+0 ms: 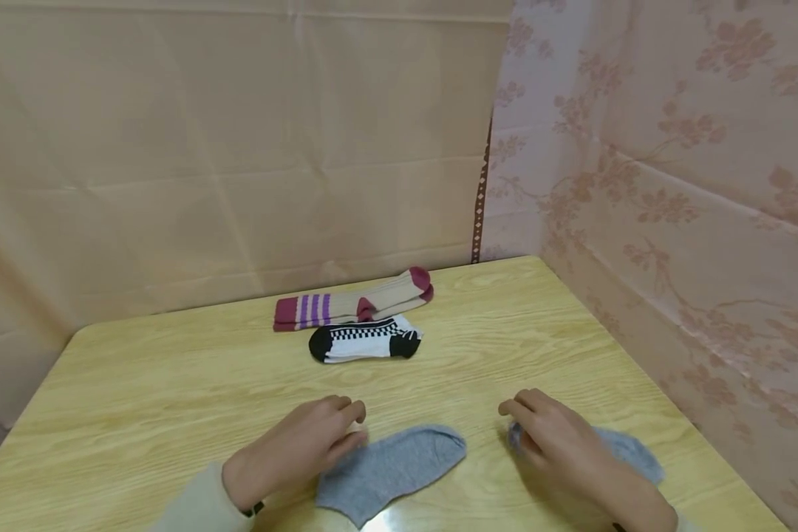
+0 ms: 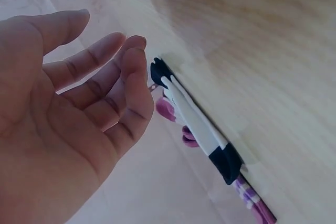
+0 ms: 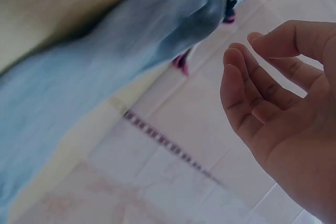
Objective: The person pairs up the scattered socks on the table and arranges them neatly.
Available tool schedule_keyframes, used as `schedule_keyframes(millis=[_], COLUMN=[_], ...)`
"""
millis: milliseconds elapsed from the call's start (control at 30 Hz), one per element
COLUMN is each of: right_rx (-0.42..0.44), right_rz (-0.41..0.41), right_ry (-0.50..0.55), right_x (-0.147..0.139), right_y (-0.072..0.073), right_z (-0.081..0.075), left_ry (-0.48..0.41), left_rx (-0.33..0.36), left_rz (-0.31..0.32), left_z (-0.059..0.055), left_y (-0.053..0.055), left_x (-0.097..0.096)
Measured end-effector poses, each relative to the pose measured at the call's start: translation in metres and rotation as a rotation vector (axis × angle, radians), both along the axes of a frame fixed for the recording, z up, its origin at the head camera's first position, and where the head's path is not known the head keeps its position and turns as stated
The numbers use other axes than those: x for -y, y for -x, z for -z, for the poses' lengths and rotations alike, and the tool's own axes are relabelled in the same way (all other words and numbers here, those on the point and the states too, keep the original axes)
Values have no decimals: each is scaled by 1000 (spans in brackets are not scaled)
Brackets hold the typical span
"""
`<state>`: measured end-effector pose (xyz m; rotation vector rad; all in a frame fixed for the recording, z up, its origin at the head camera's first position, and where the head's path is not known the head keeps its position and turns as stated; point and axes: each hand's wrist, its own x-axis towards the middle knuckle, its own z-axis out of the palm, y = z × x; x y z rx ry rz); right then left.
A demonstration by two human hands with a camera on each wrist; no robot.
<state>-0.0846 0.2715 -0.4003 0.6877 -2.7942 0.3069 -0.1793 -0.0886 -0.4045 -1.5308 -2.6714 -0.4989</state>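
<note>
A grey ankle sock point(image 1: 399, 469) lies flat on the table near the front. My left hand point(image 1: 299, 447) hovers by its upper left side, fingers loosely bent; the left wrist view shows nothing in the palm point(image 2: 58, 124). To the right is a second grey sock point(image 1: 632, 451), partly hidden beneath my right hand point(image 1: 561, 443). Seen from the right wrist, that sock point(image 3: 105, 66) stretches beside the hand point(image 3: 289, 103), whose relaxed fingers hold nothing and stand apart from the fabric.
Farther back on the wooden table point(image 1: 173, 399) lie black-and-white checkered socks point(image 1: 366, 343). Just behind them are beige socks point(image 1: 346, 303) with purple stripes and dark red ends. A plain beige curtain point(image 1: 239, 148) hangs behind the table, a flowered one point(image 1: 691, 185) along its right side.
</note>
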Motion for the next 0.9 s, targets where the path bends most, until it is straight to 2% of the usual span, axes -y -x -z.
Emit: schedule_keyframes(millis=[133,200,267,367,600,900], right_rx=[21,50,91,107,4,-159], right_rz=[85,136,183,232,250,194], right_ry=[-16,-19,-21,-33,-54,-72], right_x=[-17,-23,-27,-32,-42,-58], right_y=[-8,-13,-17,-24,-32,-36], right_z=[-1,-1,-1,0,3,11], left_ry=[22,58,82,102,132,132], left_rx=[-18,-4,-11,-34,-73,-88], left_rz=[15,20,32,57,112,189], left_z=[-5,-8,-10,-14,-17,-7], left_y=[2,3,4,6,10,10], left_x=[-7,-12,-18,-28,-52,-69])
